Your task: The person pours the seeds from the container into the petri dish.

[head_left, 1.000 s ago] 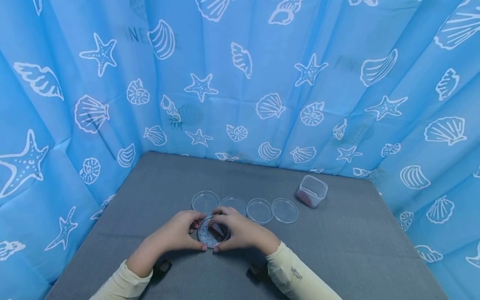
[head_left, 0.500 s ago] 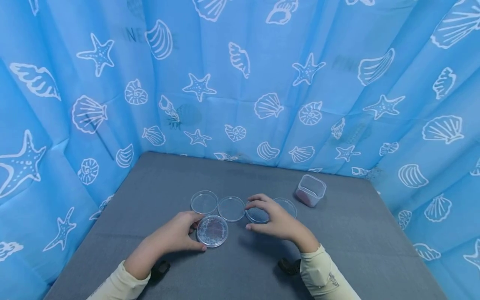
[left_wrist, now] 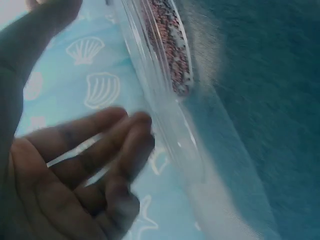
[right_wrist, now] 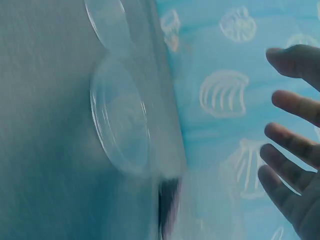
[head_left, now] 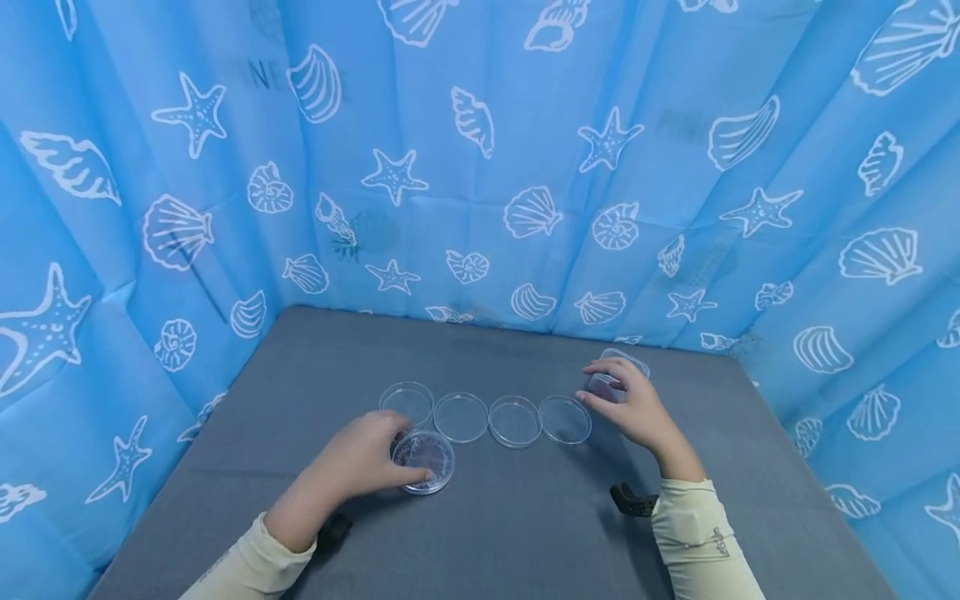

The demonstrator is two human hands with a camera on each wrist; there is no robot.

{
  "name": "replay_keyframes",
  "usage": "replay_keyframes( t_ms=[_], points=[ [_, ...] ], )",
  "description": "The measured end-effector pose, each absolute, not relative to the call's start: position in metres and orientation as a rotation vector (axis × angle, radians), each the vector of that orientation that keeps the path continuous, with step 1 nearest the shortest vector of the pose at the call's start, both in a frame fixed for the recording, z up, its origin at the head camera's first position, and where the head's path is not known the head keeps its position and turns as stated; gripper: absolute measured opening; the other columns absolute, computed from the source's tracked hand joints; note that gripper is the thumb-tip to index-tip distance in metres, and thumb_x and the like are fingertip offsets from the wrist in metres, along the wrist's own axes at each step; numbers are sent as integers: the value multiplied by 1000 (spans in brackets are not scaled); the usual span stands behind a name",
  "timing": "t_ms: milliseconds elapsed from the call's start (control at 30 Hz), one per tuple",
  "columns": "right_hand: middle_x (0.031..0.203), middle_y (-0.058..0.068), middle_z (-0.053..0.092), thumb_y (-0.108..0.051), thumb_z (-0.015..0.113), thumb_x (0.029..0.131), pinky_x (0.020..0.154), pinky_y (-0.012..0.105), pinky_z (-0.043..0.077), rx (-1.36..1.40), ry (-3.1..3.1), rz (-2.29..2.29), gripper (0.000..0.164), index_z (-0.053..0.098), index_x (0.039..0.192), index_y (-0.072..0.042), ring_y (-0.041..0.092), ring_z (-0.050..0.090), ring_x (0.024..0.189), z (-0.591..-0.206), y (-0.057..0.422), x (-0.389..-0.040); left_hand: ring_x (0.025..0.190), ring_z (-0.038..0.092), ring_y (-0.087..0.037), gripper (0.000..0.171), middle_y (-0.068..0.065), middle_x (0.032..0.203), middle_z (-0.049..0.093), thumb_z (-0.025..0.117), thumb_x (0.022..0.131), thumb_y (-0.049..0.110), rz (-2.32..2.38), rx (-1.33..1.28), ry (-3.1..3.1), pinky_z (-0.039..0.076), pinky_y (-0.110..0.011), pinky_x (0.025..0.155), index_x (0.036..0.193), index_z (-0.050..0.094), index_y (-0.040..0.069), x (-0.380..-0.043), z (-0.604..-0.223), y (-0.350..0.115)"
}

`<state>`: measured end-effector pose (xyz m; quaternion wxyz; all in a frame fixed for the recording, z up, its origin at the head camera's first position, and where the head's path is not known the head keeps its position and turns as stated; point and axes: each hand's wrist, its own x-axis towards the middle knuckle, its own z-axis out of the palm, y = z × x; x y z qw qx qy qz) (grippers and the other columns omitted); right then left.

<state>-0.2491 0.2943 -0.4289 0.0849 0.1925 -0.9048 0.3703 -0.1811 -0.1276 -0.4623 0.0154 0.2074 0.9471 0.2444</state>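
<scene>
A round clear petri dish (head_left: 441, 458) holding speckled reddish and white granules lies on the grey table. My left hand (head_left: 371, 458) is at its left side, thumb over the near rim in the head view; the left wrist view shows loosely bent fingers apart from the granule dish (left_wrist: 172, 47). At the right, my right hand (head_left: 637, 408) reaches over a small clear plastic box (head_left: 636, 361) with something dark reddish inside, and partly covers it. Spread fingers of the right hand (right_wrist: 295, 130) hold nothing in the right wrist view, where the box (right_wrist: 169, 207) shows at the bottom.
Several clear petri dishes (head_left: 461, 417) stand in a row behind the granule dish, up to the rightmost dish (head_left: 566, 419) near the box. A blue curtain (head_left: 480, 183) with white shells encloses the table (head_left: 487, 533). Black devices (head_left: 633, 502) sit at both wrists.
My right hand has left the granule dish, passed rightward over the row and come to the plastic box. My left hand has shifted slightly, its thumb now over the dish.
</scene>
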Motion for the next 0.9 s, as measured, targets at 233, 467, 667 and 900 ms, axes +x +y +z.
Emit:
replay_keyframes(
  t_ms=[233,467,667,900],
  points=[
    [145,27,53,-25,80,96,111,68,42,336,-2690,1053,52,63,138,1,47,47,138,-434,323,-255,81,61,-14,56,-1,92,69,87,82,57,713,703,2994,54,-37,68,108,76,9,-188,-459,-109],
    [158,36,32,-34,81,95,114,70,40,112,-2771,1049,86,38,160,2,55,37,143,-446,347,-264,120,67,-31,72,-16,131,68,84,90,49,917,784,2860,58,-53,98,141,65,3,-196,-452,-81],
    [162,39,24,-41,79,95,118,70,37,5,-2836,1119,100,22,167,0,59,32,147,-457,357,-269,128,63,-30,78,-16,139,60,82,92,48,995,820,2770,57,-51,103,151,56,4,-207,-451,-54],
    [166,38,23,-40,79,96,119,69,37,-42,-2835,1264,105,15,168,0,58,31,151,-460,364,-272,121,62,-28,82,-15,136,58,85,90,43,1015,842,2729,56,-46,100,155,52,5,-219,-453,-27]
  ],
)
